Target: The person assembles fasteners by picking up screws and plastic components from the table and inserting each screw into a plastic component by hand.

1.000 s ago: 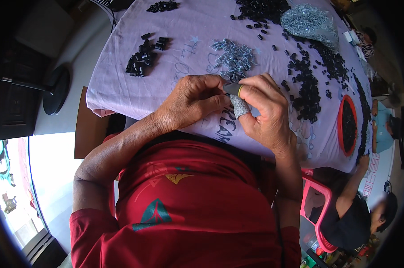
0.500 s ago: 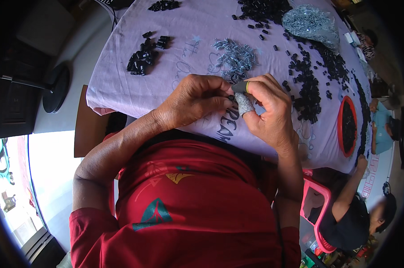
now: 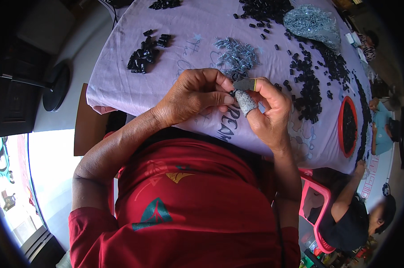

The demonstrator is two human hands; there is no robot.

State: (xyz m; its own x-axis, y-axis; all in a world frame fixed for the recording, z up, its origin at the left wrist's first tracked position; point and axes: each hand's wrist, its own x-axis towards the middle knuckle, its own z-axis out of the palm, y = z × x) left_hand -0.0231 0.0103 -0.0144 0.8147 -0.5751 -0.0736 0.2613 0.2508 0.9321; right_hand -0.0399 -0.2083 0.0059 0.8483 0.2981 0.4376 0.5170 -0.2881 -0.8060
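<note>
My left hand (image 3: 194,95) and my right hand (image 3: 266,112) meet above the near edge of a table covered with a lilac cloth (image 3: 197,35). Both pinch one small black part (image 3: 232,93) between their fingertips. Grey fabric finger covers sit on my right thumb and forefinger. Just beyond my hands lies a heap of small silvery metal springs (image 3: 237,54). My red shirt fills the lower part of the view.
A pile of black parts (image 3: 146,52) lies at the left, and many more (image 3: 307,82) are strewn to the right. A clear bag of metal pieces (image 3: 311,22) sits at the back. A red bowl (image 3: 349,126) holds black parts. Another person (image 3: 360,214) sits at lower right by a pink stool.
My hands have stayed together at the same spot. The fingers have shifted slightly around the small black part.
</note>
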